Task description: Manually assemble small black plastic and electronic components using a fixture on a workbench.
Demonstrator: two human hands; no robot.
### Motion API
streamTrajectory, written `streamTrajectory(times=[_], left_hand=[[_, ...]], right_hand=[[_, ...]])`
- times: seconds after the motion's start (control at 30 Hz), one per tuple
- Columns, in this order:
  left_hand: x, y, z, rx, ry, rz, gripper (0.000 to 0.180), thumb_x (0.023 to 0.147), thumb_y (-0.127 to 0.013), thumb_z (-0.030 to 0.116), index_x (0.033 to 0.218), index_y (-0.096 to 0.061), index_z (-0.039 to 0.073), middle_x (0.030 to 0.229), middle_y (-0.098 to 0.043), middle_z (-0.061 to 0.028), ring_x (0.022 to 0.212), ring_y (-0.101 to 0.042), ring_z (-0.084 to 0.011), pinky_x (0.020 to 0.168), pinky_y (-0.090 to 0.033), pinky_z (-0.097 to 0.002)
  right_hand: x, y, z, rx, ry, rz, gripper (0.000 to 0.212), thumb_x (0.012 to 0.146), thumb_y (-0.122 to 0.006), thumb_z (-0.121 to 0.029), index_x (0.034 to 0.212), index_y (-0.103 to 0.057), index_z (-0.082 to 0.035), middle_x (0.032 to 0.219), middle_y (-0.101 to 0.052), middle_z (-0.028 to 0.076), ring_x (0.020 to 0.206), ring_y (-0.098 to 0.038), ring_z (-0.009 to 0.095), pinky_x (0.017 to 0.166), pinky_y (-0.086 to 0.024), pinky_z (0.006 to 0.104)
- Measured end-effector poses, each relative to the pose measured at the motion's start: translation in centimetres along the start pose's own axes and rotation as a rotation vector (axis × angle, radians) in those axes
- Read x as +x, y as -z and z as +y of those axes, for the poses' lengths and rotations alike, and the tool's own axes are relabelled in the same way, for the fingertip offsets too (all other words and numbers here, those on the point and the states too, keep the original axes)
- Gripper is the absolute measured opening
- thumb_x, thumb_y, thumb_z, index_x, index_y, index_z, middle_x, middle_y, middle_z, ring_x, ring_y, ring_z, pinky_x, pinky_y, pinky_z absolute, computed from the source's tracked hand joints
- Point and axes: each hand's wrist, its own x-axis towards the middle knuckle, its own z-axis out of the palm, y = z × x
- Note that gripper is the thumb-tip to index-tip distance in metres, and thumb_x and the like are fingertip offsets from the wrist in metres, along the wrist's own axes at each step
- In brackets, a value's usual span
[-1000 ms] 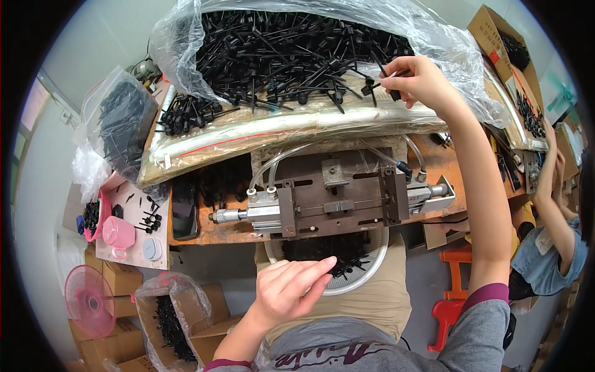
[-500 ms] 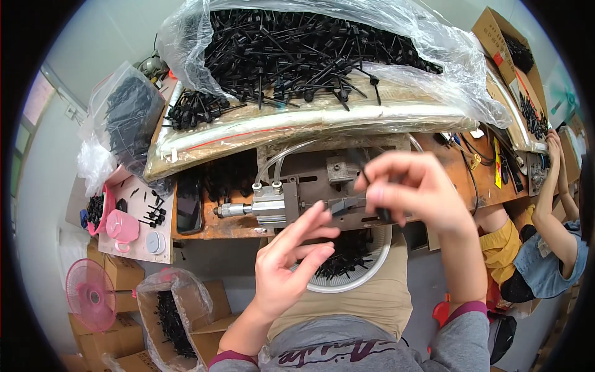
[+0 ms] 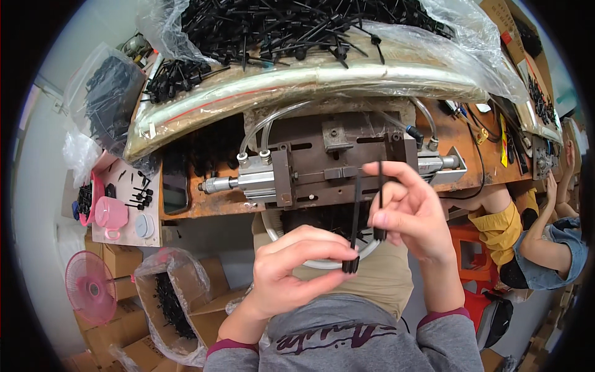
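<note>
1. Room: another person (image 3: 545, 251) is well to the right of both grips, and a pink fan (image 3: 91, 287) and cardboard boxes (image 3: 121, 263) are well to their left
2. Table (image 3: 452, 142): its worn orange-brown top lies beyond both grips, bearing a heap of black parts (image 3: 279, 31) in clear plastic (image 3: 158, 25) farther off
3. Metal fixture (image 3: 310, 130): just beyond the grips, its long axis running left to right, the right hand nearer
4. White basket (image 3: 273, 229): below the grips, over the lap, partly hidden by the hands
5. Right hand (image 3: 412, 214): thumb and fingers pinch one black stemmed part (image 3: 380, 198), its thick end nearest the person, its stem pointing away toward the fixture
6. Left hand (image 3: 297, 266): fingertips pinch the thick end of another stemmed part (image 3: 355, 223), just left of the first, nearly parallel to it and crosswise to the fixture; the two look apart
</note>
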Motion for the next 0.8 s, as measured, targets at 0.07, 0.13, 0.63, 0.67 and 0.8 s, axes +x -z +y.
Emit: streamTrajectory(times=[0.07,0.13,0.63,0.67,0.8], left_hand=[[-0.2,-0.3,-0.4,0.202,-0.02,0.052,0.034,0.065,-0.083,-0.005,0.097,-0.074,0.003,0.097,-0.072,-0.0104,0.092,-0.069,-0.0214,0.077,-0.056,-0.0316],[-0.1,-1.4,-1.5,0.34,-0.017,0.102,0.033,0.066,-0.082,-0.004,0.097,-0.074,0.003,0.103,-0.071,-0.0103,0.097,-0.068,-0.0233,0.078,-0.056,-0.0338],[1.6,-3.8,-4.7,1.091,-0.179,-0.038,0.021,0.077,-0.073,0.007,0.097,-0.071,0.0,0.121,-0.069,-0.0124,0.091,-0.068,-0.0205,0.087,-0.053,-0.0358],[1.7,-3.7,-4.7,1.087,-0.176,-0.043,0.021,0.076,-0.073,0.007,0.097,-0.071,0.0,0.121,-0.069,-0.0124,0.089,-0.068,-0.0202,0.086,-0.053,-0.0353],[2.1,-3.4,-4.7,1.07,-0.165,-0.072,0.023,0.075,-0.074,0.008,0.096,-0.072,0.001,0.122,-0.068,-0.0123,0.078,-0.068,-0.019,0.078,-0.053,-0.032]], right_hand=[[-0.2,0.4,0.7,-0.062,0.079,0.122,0.036,0.084,-0.073,0.003,0.117,-0.059,0.003,0.082,-0.067,0.006,0.058,-0.056,0.005,0.049,-0.043,0.0174],[-0.7,1.0,1.2,-0.076,0.144,0.168,0.017,0.088,-0.07,0.0,0.103,-0.064,0.004,0.087,-0.07,0.01,0.059,-0.057,0.006,0.048,-0.043,0.0181],[-1.4,1.3,2.9,-0.257,0.242,0.247,0.006,0.091,-0.069,-0.004,0.09,-0.068,0.002,0.087,-0.071,0.011,0.059,-0.059,0.005,0.05,-0.045,0.0179],[-1.4,1.2,3.0,-0.268,0.24,0.255,0.006,0.091,-0.069,-0.003,0.09,-0.069,0.002,0.085,-0.071,0.01,0.058,-0.059,0.005,0.05,-0.045,0.0178],[-1.4,1.0,3.1,-0.287,0.185,0.287,0.006,0.09,-0.071,-0.003,0.09,-0.068,0.002,0.077,-0.07,0.007,0.054,-0.057,0.004,0.047,-0.043,0.0174]])
